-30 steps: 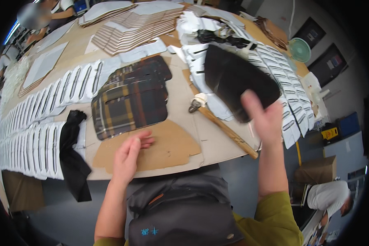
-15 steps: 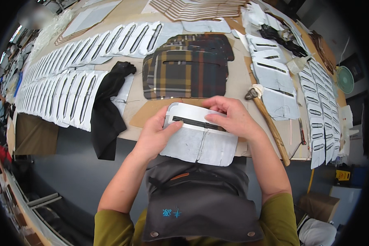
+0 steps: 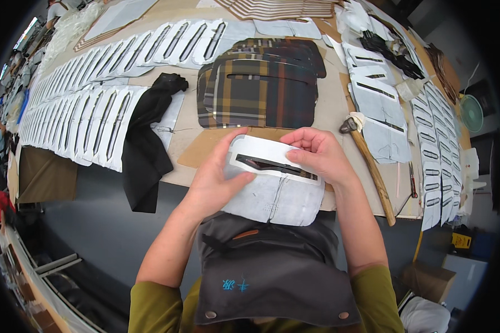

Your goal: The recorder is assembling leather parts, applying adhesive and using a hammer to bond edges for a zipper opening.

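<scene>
Between both hands, just off the table's near edge, is a pale grey-white fabric panel [image 3: 286,198] with a white strip and a long dark slot across its upper part. My left hand [image 3: 215,176] grips the panel's left side, its thumb below the slot's left end. My right hand [image 3: 315,151] pinches the upper right part, with the thumb at the slot's upper edge and the fingers behind the panel. At its left the slot gapes slightly. Beyond my hands lies a stack of plaid fabric panels [image 3: 261,97], the top one with a slit.
Rows of white slotted pieces [image 3: 89,125] cover the table's left side. A black cloth [image 3: 147,147] hangs over the near edge. On the right lie a wooden-handled hammer [image 3: 372,169], scissors [image 3: 413,180], more slotted panels [image 3: 375,105], a black cloth bundle [image 3: 391,53] and a clear bottle [image 3: 410,89].
The slot has opened wider toward its left end. My left thumb has moved slightly right and down, and my right hand slightly right. The view has shifted a little.
</scene>
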`<state>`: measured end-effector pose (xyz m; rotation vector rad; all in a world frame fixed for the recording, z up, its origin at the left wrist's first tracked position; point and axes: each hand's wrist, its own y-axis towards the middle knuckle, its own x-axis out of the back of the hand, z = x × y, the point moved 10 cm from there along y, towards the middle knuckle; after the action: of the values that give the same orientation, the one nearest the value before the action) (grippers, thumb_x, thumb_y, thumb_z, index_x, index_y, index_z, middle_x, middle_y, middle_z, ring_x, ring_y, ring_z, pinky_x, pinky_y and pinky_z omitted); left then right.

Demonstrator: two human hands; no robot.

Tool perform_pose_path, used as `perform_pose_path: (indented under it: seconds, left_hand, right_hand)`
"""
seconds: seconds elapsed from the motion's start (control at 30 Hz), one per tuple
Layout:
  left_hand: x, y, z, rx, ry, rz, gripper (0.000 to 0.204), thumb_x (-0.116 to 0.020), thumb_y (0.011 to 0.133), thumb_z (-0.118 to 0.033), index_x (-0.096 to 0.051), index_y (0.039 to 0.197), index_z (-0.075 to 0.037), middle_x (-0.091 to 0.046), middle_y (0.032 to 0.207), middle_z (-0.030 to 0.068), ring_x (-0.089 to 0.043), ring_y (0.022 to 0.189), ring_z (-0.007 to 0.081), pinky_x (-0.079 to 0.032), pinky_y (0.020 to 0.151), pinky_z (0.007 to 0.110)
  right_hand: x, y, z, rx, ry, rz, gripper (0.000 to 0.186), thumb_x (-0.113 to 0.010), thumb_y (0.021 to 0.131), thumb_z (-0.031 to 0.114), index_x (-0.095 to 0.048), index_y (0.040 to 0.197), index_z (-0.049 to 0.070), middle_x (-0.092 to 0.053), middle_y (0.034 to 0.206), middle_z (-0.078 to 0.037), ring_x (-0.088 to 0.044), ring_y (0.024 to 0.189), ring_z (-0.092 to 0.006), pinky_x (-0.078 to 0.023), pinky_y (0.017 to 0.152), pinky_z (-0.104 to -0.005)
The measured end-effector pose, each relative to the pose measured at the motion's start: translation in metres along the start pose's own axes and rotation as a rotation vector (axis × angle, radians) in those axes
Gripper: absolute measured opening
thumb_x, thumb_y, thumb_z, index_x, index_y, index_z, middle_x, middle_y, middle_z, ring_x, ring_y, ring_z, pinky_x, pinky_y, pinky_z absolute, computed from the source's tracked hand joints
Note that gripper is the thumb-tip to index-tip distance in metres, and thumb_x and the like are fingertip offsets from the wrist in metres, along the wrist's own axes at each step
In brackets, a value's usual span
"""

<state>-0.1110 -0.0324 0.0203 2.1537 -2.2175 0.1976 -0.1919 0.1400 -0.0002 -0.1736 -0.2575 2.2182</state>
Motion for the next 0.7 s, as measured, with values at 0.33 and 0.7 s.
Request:
perform_pose_path:
  seconds: [0.33,0.7]
  left_hand:
    - [-0.004,-0.017,-0.056,-0.496,0.747,-0.232,0.069,-0.075,0.079,0.006,-0.053,0.143,-0.006,-0.063,0.122,0.0171,-0.062,0.111,0.0328,-0.050,0.095,0.040]
    - [-0.057,-0.032,-0.034,-0.609,0.703,-0.139,0.023,-0.078,0.081,-0.007,-0.077,0.104,-0.005,-0.073,0.107,0.0047,-0.066,0.103,0.0258,-0.050,0.086,0.038]
  right_hand:
    - [-0.003,0.002,0.008,0.060,-0.412,-0.139,0.029,-0.073,0.091,0.007,-0.070,0.119,0.000,-0.075,0.101,-0.007,-0.068,0.089,-0.0117,-0.055,0.082,-0.0276]
    - [-0.014,0.011,0.012,0.010,-0.524,-0.007,0.018,-0.077,0.086,0.006,-0.067,0.100,0.001,-0.073,0.095,-0.005,-0.067,0.087,-0.0097,-0.055,0.077,-0.0287]
